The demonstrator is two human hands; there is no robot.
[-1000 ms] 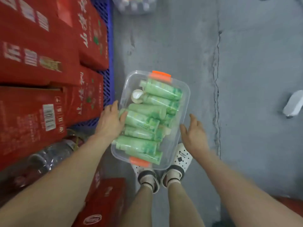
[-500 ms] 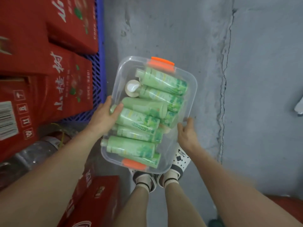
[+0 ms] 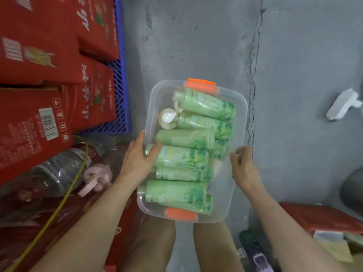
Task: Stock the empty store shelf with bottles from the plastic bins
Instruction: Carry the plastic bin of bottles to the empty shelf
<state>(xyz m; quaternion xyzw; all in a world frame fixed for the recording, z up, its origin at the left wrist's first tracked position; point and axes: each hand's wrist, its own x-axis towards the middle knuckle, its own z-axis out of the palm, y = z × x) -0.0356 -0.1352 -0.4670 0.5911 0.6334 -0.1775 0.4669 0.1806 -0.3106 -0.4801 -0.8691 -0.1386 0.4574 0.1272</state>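
Observation:
A clear plastic bin (image 3: 157, 99) with orange latches hangs in the air above my legs, carried between both hands. Several green bottles (image 3: 204, 104) lie on their sides inside it, and one white cap (image 3: 167, 118) faces up. My left hand (image 3: 136, 160) grips the bin's left rim, thumb inside against a bottle. My right hand (image 3: 242, 166) grips the right rim, fingers curled over its edge. No store shelf is in view.
Red cartons (image 3: 49, 55) are stacked on a blue pallet (image 3: 121, 107) at the left. Below them lie a clear water bottle (image 3: 57, 171), a pink cap (image 3: 96, 179) and a yellow cord (image 3: 53, 214). Grey concrete floor (image 3: 196, 36) lies ahead. A white object (image 3: 341, 105) sits at the right, red packs (image 3: 322, 218) at lower right.
Both hands closed on the bin's rims and raised it off the floor toward me; my feet are now hidden below it.

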